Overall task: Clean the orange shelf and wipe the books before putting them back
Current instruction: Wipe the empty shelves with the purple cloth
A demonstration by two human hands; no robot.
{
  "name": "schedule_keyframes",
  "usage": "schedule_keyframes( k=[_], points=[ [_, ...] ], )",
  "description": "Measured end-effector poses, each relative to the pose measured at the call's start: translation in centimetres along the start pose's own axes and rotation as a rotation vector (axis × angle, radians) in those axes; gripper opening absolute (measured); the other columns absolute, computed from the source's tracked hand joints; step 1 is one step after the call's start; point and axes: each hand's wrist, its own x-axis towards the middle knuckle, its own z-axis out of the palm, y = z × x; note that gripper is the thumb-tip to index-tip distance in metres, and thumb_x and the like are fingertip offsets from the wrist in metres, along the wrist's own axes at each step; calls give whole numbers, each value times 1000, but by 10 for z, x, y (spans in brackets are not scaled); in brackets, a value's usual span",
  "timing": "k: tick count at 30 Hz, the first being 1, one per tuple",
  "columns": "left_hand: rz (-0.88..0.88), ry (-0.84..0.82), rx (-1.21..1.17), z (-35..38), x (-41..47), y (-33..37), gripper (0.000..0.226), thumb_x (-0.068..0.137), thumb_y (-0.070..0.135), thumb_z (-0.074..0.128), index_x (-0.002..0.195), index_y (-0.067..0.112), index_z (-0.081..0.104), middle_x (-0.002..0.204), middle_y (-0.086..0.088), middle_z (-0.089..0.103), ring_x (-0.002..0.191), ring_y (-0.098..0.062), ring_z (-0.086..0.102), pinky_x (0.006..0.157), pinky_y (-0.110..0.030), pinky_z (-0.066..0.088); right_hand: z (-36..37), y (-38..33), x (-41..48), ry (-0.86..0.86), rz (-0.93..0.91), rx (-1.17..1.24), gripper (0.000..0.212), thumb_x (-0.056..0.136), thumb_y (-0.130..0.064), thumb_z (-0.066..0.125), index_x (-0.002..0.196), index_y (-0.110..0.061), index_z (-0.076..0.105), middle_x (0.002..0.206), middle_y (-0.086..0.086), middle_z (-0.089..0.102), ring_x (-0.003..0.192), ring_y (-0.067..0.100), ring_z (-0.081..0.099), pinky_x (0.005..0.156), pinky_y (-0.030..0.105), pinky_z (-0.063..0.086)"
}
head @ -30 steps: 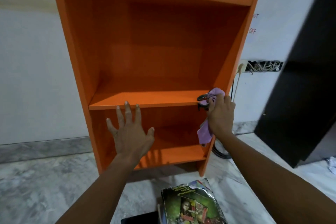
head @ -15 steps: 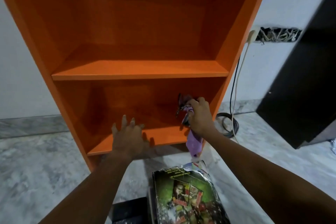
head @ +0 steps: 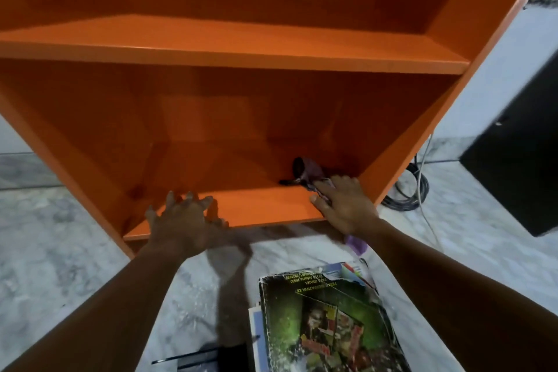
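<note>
The orange shelf filled the upper two thirds of the frame, seen from close in and above, with its middle board running across the top and its bottom board at the centre. The left hand hovered at the front edge of the bottom board, left of centre, with its fingers spread wide and straight and holding nothing. It was blurred, so I could not tell whether the fingertips touched the wood. The right hand was at the right end of the same board, just beside the shelf's right wall, with its fingers bent down over a purple cloth and its thumb sticking out to the left. The cloth bunched up beyond the fingertips in the shadowed back right corner of the lower compartment, and a tail of it showed below the wrist, in front of the shelf edge. A small dark thing lay against the bunched cloth on its left, too shadowed to name. The books lay in a stack on the marble floor at the lower centre of the frame, in front of the shelf and between the two forearms. The top one had a worn green cover, and paler books showed beneath it. A flat black object lay just left of the stack at the bottom edge. Dark cables coiled on the floor right of the shelf, and a black cabinet stood at the right edge.
</note>
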Motion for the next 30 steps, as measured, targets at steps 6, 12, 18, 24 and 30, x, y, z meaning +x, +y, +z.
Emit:
schedule_keyframes(
  k=[6,12,18,24,30],
  points=[
    [47,57,101,10,8,-18,69,93,72,38,154,43,27,163,3,26,151,-33,14,115,-65,14,13,-4,45,114,140,18,54,101,-53,30,117,-20,70,113,14,71,101,34,65,85,38,48],
    [66,67,104,8,12,-21,68,93,71,42,153,43,28,159,7,31,150,-31,16,114,-63,14,17,-26,109,246,255,-77,51,96,-53,24,131,-43,59,126,4,65,108,34,62,94,43,48],
    [90,110,108,10,14,-27,69,91,73,42,153,44,30,155,9,36,146,-28,21,111,-59,17,20,-72,143,217,121,98,58,90,-49,20,141,-55,45,144,-4,52,121,29,57,97,43,49],
    [78,107,42,14,11,-32,71,92,72,43,155,45,25,166,10,22,152,-29,10,114,-59,12,33,-121,133,179,-61,156,65,91,-51,19,140,-34,58,148,1,55,138,29,47,111,45,37],
    [43,82,72,14,-1,-47,66,97,63,41,156,39,25,167,9,18,153,-30,11,114,-60,16,28,-162,99,71,-283,163,45,103,-48,36,146,-42,46,160,-3,37,144,28,32,113,44,28]
  ],
)
